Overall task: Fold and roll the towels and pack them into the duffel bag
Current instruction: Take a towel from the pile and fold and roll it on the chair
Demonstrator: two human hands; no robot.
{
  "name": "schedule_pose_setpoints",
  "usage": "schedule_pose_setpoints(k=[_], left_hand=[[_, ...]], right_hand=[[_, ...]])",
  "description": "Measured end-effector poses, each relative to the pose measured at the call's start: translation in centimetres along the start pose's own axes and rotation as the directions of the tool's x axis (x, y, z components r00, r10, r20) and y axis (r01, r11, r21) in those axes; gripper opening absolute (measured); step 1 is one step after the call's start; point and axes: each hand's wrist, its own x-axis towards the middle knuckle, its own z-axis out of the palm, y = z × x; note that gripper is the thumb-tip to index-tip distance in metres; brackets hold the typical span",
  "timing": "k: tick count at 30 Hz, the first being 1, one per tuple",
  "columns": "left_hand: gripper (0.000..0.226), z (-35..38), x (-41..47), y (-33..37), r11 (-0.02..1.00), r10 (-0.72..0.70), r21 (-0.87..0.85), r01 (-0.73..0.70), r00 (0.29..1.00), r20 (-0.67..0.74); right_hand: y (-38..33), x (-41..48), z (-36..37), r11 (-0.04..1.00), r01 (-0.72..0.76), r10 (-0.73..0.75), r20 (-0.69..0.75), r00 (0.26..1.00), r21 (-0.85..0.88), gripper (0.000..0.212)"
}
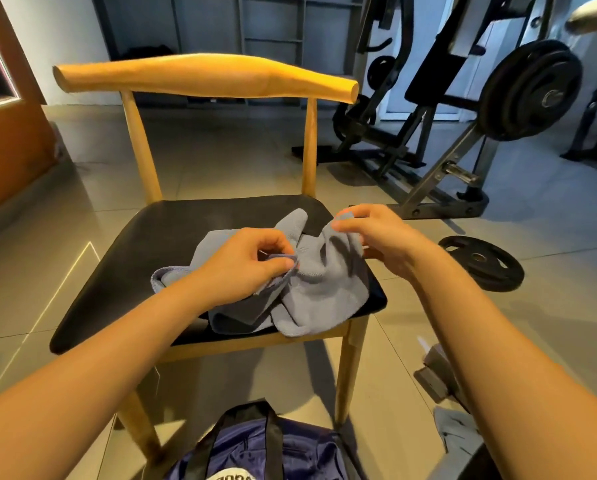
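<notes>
Head view. Both forearms reach to the chair [172, 230], whose black seat carries 1 crumpled grey towel [321, 282] on its front-right part, one fold hanging just over the seat's front edge.

Left hand [245, 268] — fingers curled, thumb and fingertips pinching a hem of the towel near the middle of the seat. Right hand [369, 233] — fingers bent, its tips pinching a raised fold of the same towel toward the seat's right edge; the cloth is lifted into a peak under this grip.

The blue duffel bag [255, 448], with black straps, lies on the tiled floor [549, 209] directly in front of the chair, partly cut off by the lower frame edge. A second grey cloth [456, 431] lies on the floor to the front right of the chair.

Right of the chair, 1 black weight plate [480, 263] lies flat on the tiles; behind it stands a plate-loaded weight machine [428, 98]. Grey shelving [272, 26] stands behind the chair's backrest, and an orange door [9, 140] to its left.
</notes>
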Motion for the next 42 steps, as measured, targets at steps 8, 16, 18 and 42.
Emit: schedule_pose_setpoints(k=[8,16,18,42], left_hand=[[0.005,2.4,0.9,-2.1,0.909,-0.04,0.414,-0.038,0.983,0.178],[0.013,2.5,1.1,-1.5,0.912,-0.055,0.411,-0.007,0.989,0.139],[0.012,2.6,1.1,-1.6,0.914,-0.053,0.406,-0.003,0.991,0.126],[0.013,2.4,0.9,-0.8,0.941,-0.136,0.324,0.092,0.984,0.116]], right_hand=[[2.4,-0.2,-3.1,0.98,-0.079,0.108,0.157,0.982,-0.18,0.019],[4.7,-2.6,-6.8,0.947,-0.294,0.313,0.168,0.935,-0.128,0.034],[5.6,-2.9,-7.2,0.929,-0.355,0.367,0.129,0.921,-0.108,0.021],[13.1,-8.3,-2.8,0.911,-0.41,0.41,0.19,0.892,-0.04,0.015]])
